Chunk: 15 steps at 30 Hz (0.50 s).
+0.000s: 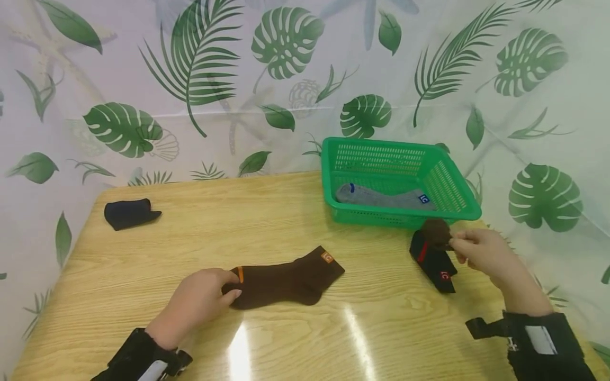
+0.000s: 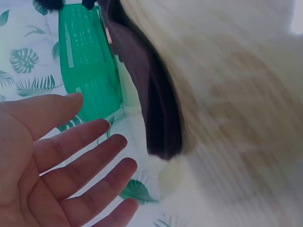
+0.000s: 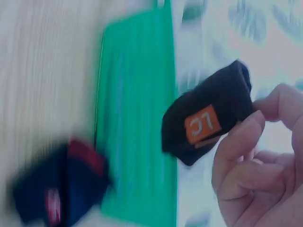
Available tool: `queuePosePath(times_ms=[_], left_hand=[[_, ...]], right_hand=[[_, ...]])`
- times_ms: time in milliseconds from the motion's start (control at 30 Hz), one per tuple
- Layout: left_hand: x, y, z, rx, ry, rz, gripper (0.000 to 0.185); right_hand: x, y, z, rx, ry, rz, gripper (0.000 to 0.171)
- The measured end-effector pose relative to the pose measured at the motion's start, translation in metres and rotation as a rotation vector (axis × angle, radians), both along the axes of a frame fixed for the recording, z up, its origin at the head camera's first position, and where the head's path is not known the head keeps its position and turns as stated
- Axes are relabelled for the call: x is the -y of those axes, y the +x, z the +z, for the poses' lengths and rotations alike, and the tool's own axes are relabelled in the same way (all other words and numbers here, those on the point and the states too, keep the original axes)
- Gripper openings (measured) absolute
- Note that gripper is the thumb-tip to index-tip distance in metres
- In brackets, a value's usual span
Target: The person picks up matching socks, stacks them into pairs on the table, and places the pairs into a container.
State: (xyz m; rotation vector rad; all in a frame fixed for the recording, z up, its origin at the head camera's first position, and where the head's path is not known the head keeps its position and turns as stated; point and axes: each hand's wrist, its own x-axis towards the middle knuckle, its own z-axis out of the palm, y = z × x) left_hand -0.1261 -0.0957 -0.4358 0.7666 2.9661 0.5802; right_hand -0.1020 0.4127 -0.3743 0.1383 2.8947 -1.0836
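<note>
Here's a person at a wooden table (image 1: 286,328) sorting socks. At about seven o'clock, the left hand (image 1: 197,301) rests flat on the toe end of a brown sock (image 1: 290,279) lying stretched out at the table's centre; the wrist view shows its fingers straight and spread, holding nothing. At about three o'clock, the right hand (image 1: 481,253) pinches a rolled brown sock (image 3: 208,113) with an orange label between thumb and fingertips, lifted just in front of a green basket (image 1: 448,214). Beneath it a black sock with red trim (image 1: 434,262) lies on the table. Inside the basket, at one o'clock, lies a grey pair (image 1: 381,197). A black bundle (image 1: 129,212) sits far off at ten o'clock. Judging by this, one pair is put away; the brown and black socks remain outside the basket.
</note>
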Motion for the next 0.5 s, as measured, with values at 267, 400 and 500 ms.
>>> queuePosePath(times_ms=[267, 400, 500], left_hand=[[-0.039, -0.003, -0.001, -0.038, 0.042, -0.053, 0.019], [-0.058, -0.008, -0.006, -0.026, 0.027, -0.099, 0.021], [-0.062, -0.009, -0.008, 0.007, -0.005, -0.097, 0.024]], right_hand=[[0.147, -0.004, -0.031, -0.400, 0.296, 0.386, 0.009], [0.199, -0.011, -0.055, -0.457, 0.413, 0.573, 0.018], [0.218, -0.017, -0.064, -0.369, 0.416, 0.629, 0.022]])
